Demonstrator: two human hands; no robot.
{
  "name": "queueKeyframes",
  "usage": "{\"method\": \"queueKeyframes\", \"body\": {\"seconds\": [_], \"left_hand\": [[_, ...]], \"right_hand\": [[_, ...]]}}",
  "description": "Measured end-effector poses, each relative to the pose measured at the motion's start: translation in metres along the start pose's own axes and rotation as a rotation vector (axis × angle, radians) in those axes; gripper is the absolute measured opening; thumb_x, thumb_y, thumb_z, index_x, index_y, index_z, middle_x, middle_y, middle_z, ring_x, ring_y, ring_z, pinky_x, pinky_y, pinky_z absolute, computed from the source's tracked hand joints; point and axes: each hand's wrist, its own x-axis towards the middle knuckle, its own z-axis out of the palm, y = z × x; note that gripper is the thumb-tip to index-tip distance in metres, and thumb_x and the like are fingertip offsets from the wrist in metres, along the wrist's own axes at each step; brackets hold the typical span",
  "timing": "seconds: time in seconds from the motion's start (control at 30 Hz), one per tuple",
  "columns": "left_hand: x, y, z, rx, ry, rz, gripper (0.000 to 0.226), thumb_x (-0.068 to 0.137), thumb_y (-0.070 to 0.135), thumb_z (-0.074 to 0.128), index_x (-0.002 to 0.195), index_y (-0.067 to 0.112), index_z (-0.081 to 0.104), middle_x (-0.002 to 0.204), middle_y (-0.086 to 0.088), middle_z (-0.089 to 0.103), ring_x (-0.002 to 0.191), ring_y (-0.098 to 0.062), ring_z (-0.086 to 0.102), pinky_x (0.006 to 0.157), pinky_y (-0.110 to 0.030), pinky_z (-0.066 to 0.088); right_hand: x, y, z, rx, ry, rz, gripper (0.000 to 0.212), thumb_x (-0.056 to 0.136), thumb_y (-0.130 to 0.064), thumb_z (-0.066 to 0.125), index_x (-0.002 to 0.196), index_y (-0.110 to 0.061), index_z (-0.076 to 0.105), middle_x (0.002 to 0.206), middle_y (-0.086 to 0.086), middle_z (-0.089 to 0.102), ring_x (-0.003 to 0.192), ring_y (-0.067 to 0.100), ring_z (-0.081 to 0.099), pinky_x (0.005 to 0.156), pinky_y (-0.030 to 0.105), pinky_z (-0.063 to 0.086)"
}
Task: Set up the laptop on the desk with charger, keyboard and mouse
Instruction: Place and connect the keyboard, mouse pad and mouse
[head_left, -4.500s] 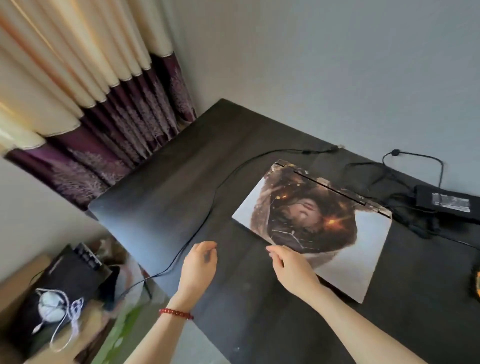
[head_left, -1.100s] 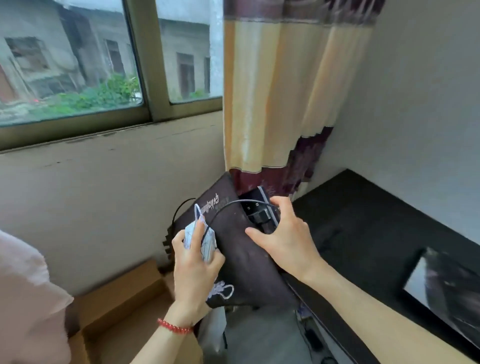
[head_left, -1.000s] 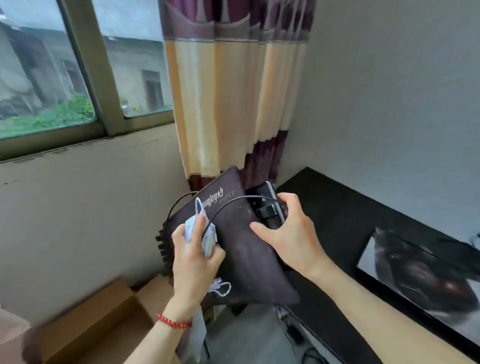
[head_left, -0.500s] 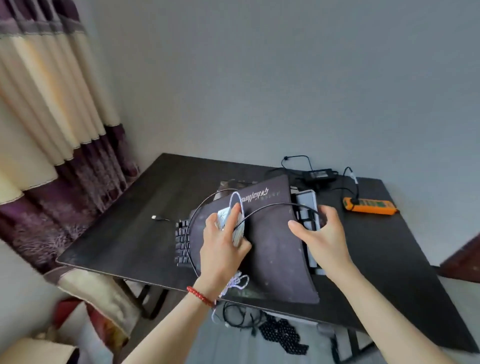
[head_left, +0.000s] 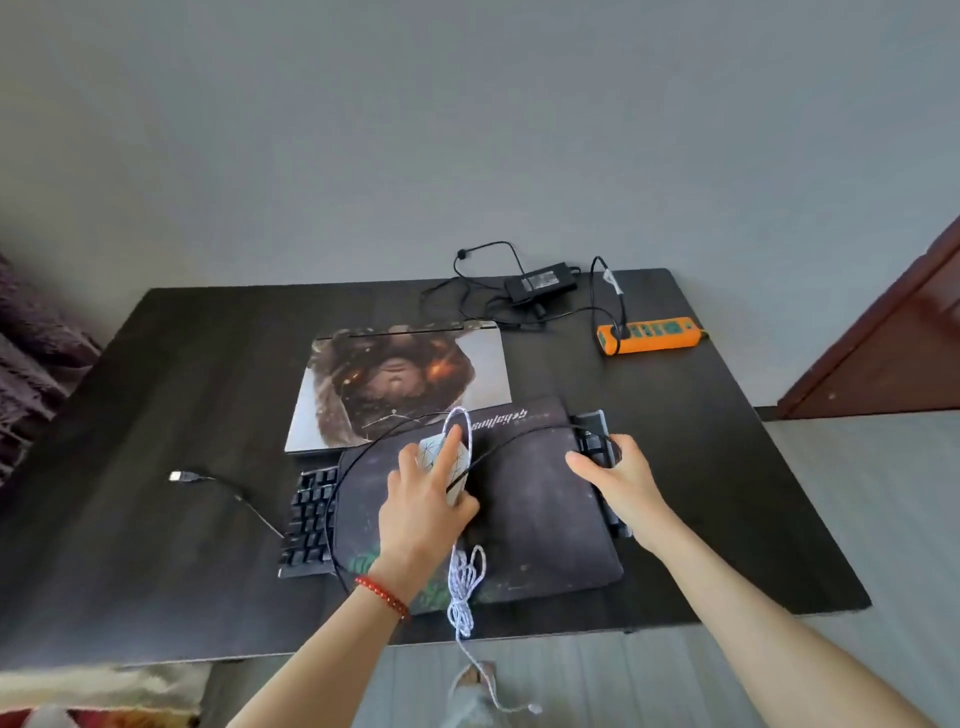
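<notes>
Two hands have just brought a stacked bundle across from the window side and lowered it onto the dark table (head_left: 156, 519), where half a second ago it was only arriving over the near edge. The black keyboard (head_left: 309, 525) lies under the dark mouse pad (head_left: 540, 525), its keys showing at the left and its right end poking out past the pad. The left hand (head_left: 423, 512) rests on top of the pad with its fingers (head_left: 447, 449) curled around the white mouse (head_left: 441, 457), the forefinger lying along its back. The mouse's white cable (head_left: 465, 582) hangs in loops past the near edge of the table. The right hand (head_left: 621, 480) grips the right end of the keyboard, thumb on the pad and fingers wrapped over the edge. A black cable arcs over the pad, and its USB plug (head_left: 179, 476) lies loose on the table to the left.

Just behind the bundle, the closed laptop (head_left: 400, 384), its lid covered by a printed picture, sits where it sat seconds ago. The charger brick (head_left: 540, 285) lies at the back edge with its leads tangled, near the orange power strip (head_left: 649, 336).

Everything the task needs now appears to be on the table, though nothing looks connected: the pad likely has to come off the keyboard, the mouse go on the pad, and the laptop be opened and plugged in
</notes>
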Motion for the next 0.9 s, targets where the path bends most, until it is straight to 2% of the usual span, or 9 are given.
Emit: {"method": "queueKeyframes", "body": {"seconds": [0.2,0.33,0.43,0.5,0.57,0.63,0.7,0.77,0.9], "left_hand": [[0.032,-0.013,0.034,0.196,-0.135,-0.038,0.077,0.075,0.036,0.054,0.14,0.045,0.014,0.133,-0.008,0.031,0.101,-0.033,0.048,0.079,-0.04,0.047],[0.044,-0.022,0.049,0.254,-0.215,-0.029,0.075,0.075,0.039,0.054,0.14,0.041,0.018,0.132,-0.01,0.033,0.103,-0.033,0.049,0.089,-0.043,0.043],[0.043,-0.022,0.059,0.236,-0.266,-0.045,0.075,0.074,0.04,0.056,0.14,0.041,0.02,0.132,-0.009,0.032,0.106,-0.032,0.046,0.091,-0.044,0.042],[0.043,-0.02,0.066,0.234,-0.263,-0.05,0.076,0.072,0.039,0.057,0.139,0.042,0.021,0.133,-0.009,0.032,0.107,-0.031,0.044,0.091,-0.044,0.042],[0.043,-0.019,0.071,0.224,-0.248,-0.071,0.076,0.071,0.039,0.058,0.139,0.042,0.023,0.133,-0.009,0.033,0.107,-0.031,0.042,0.091,-0.045,0.041],[0.038,-0.019,0.072,0.213,-0.228,-0.086,0.077,0.07,0.038,0.06,0.138,0.042,0.024,0.133,-0.009,0.034,0.107,-0.031,0.043,0.09,-0.045,0.041],[0.034,-0.019,0.072,0.185,-0.199,-0.09,0.079,0.069,0.037,0.061,0.138,0.042,0.024,0.131,-0.009,0.036,0.106,-0.032,0.043,0.089,-0.044,0.042],[0.03,-0.018,0.07,0.157,-0.18,-0.077,0.084,0.068,0.037,0.062,0.139,0.043,0.019,0.13,-0.009,0.036,0.105,-0.031,0.044,0.088,-0.044,0.043],[0.026,-0.014,0.067,0.088,-0.18,-0.087,0.1,0.066,0.036,0.063,0.141,0.043,-0.003,0.129,-0.002,0.035,0.108,-0.027,0.045,0.091,-0.041,0.042]], "right_hand": [[0.054,0.04,0.009,-0.289,-0.136,0.18,0.032,0.082,-0.037,0.067,0.106,-0.018,0.058,0.101,-0.002,0.064,0.09,0.013,0.061,0.073,0.026,0.046],[0.06,0.064,0.017,-0.482,-0.164,0.257,0.027,0.082,-0.045,0.061,0.093,-0.021,0.06,0.09,-0.006,0.062,0.077,0.003,0.056,0.06,0.02,0.04],[0.058,0.075,0.008,-0.645,-0.186,0.265,0.023,0.084,-0.038,0.061,0.088,-0.016,0.061,0.085,-0.003,0.057,0.085,0.019,0.059,0.066,0.027,0.04],[0.065,0.075,-0.004,-0.683,-0.292,0.24,0.018,0.085,-0.03,0.059,0.099,-0.019,0.061,0.096,-0.002,0.051,0.095,0.021,0.055,0.075,0.027,0.039],[0.077,0.067,-0.012,-0.727,-0.403,0.225,0.04,0.086,-0.026,0.052,0.124,-0.015,0.054,0.12,0.0,0.047,0.11,0.02,0.051,0.09,0.031,0.04],[0.091,0.053,-0.007,-0.695,-0.409,0.233,0.043,0.087,-0.028,0.045,0.121,-0.005,0.055,0.127,0.01,0.051,0.113,0.025,0.053,0.098,0.041,0.041],[0.105,0.042,0.009,-0.654,-0.383,0.25,0.042,0.089,-0.037,0.043,0.083,-0.001,0.064,0.087,0.017,0.064,0.084,0.03,0.061,0.08,0.042,0.046],[0.114,0.038,0.027,-0.686,-0.357,0.239,0.049,0.088,-0.041,0.048,0.051,-0.012,0.039,0.05,0.003,0.042,0.053,0.022,0.045,0.059,0.033,0.035],[0.117,0.036,0.045,-0.67,-0.316,0.171,0.031,0.088,-0.022,0.055,0.062,-0.014,0.04,0.061,0.001,0.045,0.067,0.026,0.048,0.06,0.032,0.033]]}}
